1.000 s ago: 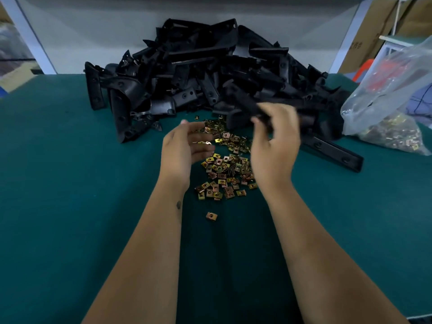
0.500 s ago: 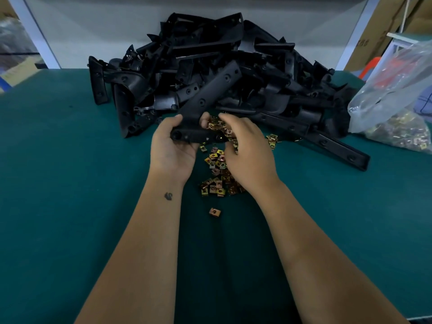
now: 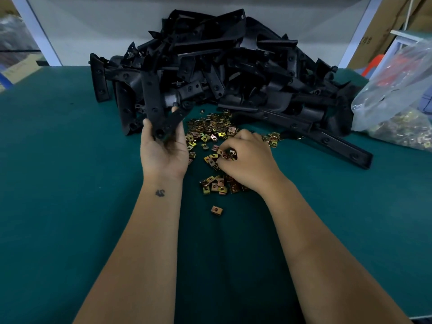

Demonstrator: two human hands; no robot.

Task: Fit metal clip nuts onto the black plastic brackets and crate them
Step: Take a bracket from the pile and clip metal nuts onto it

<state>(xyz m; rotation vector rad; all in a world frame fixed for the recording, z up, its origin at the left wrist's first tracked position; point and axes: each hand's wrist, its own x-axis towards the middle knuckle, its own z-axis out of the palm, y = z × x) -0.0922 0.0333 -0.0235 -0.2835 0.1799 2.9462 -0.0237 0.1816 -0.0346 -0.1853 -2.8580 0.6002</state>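
One bracket (image 3: 156, 106) held in left hand (image 3: 163, 150), palm up, thumb and fingers curled round lower end, long strip rising toward the pile. Lower end with its mounting hole kept turned toward the loose nuts, probably to present that end for a clip. Right hand (image 3: 247, 160) lowered palm down onto clip nuts (image 3: 210, 134), fingertips curled into the scatter; pinching at one nut, though whether one is yet caught cannot be told. Nuts spread loose on green table (image 3: 58, 183) directly between both hands, presumably for short reach. Single stray nut (image 3: 217, 209) lying apart, nearer the body.

Behind the nuts: large tangled bracket pile (image 3: 222, 66), parts interlocked, likely to snag on withdrawal. One long bracket (image 3: 327, 141) lying flat at right, jutting from the pile toward the table edge. Clear plastic bag (image 3: 402, 122) of further nuts at far right, touching the pile's edge. Cardboard boxes (image 3: 383, 31) beyond. No crate in view. No fitted bracket visible; judged early in the cycle, nut selection in hand.
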